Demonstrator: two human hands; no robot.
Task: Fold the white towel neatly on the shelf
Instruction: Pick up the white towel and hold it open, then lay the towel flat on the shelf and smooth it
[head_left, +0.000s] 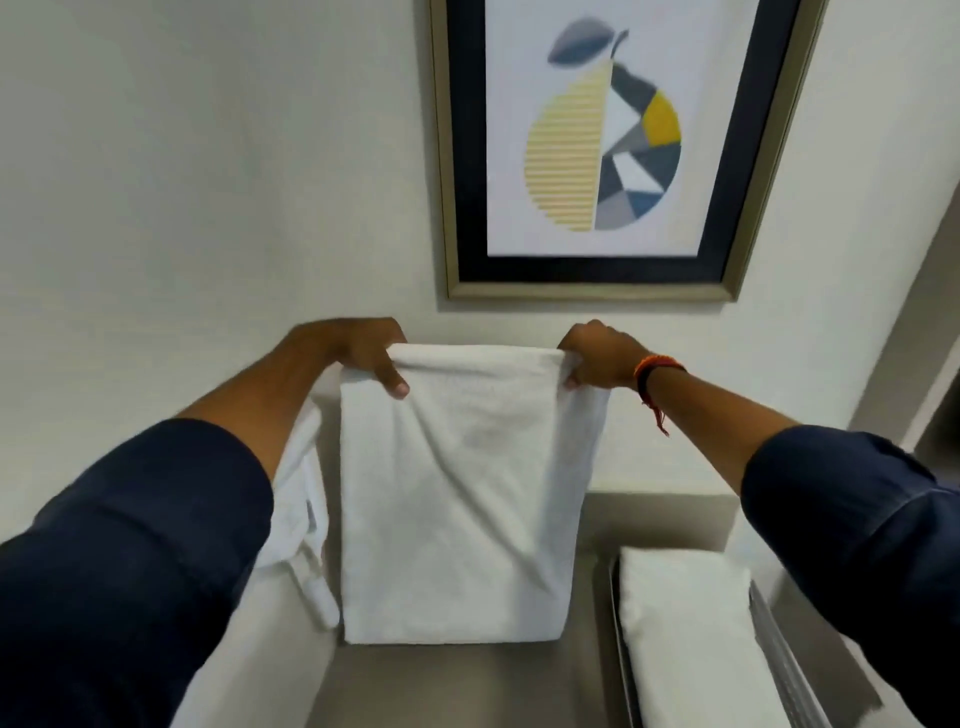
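Two hands hold the white towel up by its top corners; folding is partly done.

Your left hand and right hand each pinch a corner closed. The towel hangs doubled, its lower fold just above the shelf, below the framed picture. Judged remaining: further folds, then laying it flat beside the folded stack.

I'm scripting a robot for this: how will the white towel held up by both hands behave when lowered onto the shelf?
The white terry towel is probably floppy: it hangs and creases between the left hand and right hand. It likely sags if one corner is released. It seems light, since pinching fingers carry it.
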